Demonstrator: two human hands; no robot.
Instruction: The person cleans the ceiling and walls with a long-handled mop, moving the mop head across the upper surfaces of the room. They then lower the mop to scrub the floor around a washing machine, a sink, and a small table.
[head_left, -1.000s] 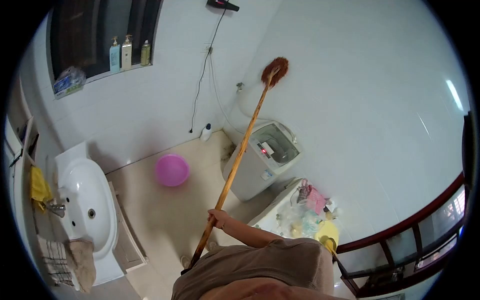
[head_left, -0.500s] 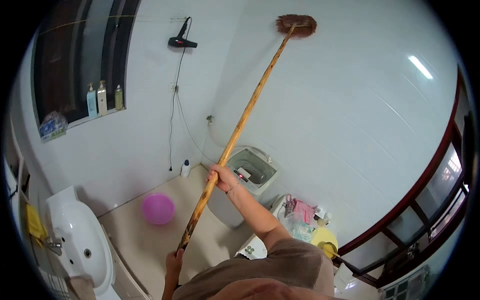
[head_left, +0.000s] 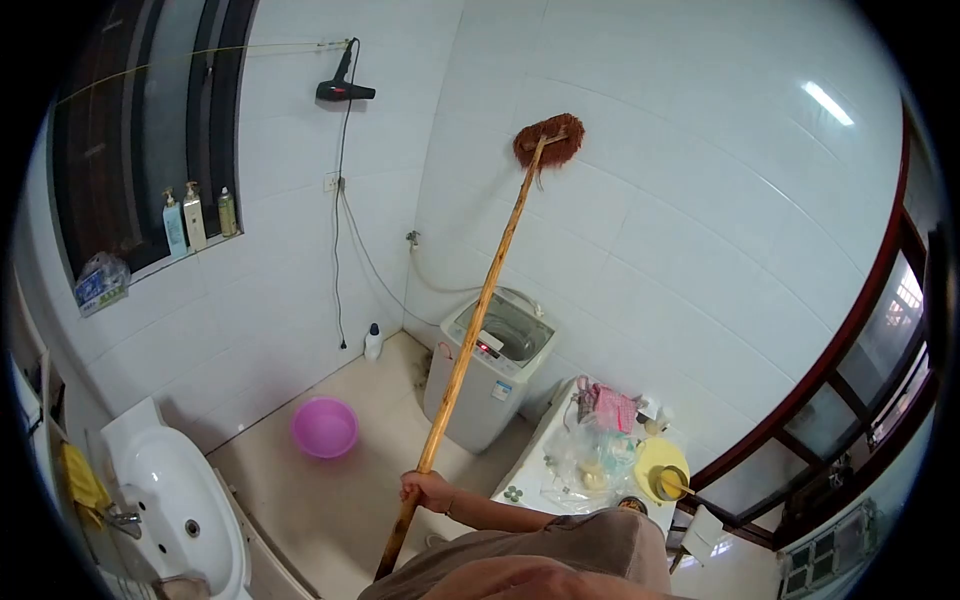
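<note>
My right hand (head_left: 427,490) is closed around the lower part of a long wooden pole, the handle of a mop (head_left: 478,320). The handle slants up and away, in front of the washing machine. At its far end the reddish-brown, shaggy mop head (head_left: 550,141) appears to rest against the white tiled wall (head_left: 660,170). Below my right hand the handle's lower end runs behind my clothing. My left hand is out of sight.
A top-loading washing machine (head_left: 488,395) stands in the corner, near a white table (head_left: 530,470) with bags and a yellow lid (head_left: 655,455). A pink basin (head_left: 325,428) sits on the floor. At left are a washbasin (head_left: 145,455) and bottles (head_left: 195,216); a hair dryer (head_left: 345,91) hangs above.
The mop head has moved down the wall and slightly left. My right hand has come down and nearer to my body with the handle. My left hand has dropped out of view.
</note>
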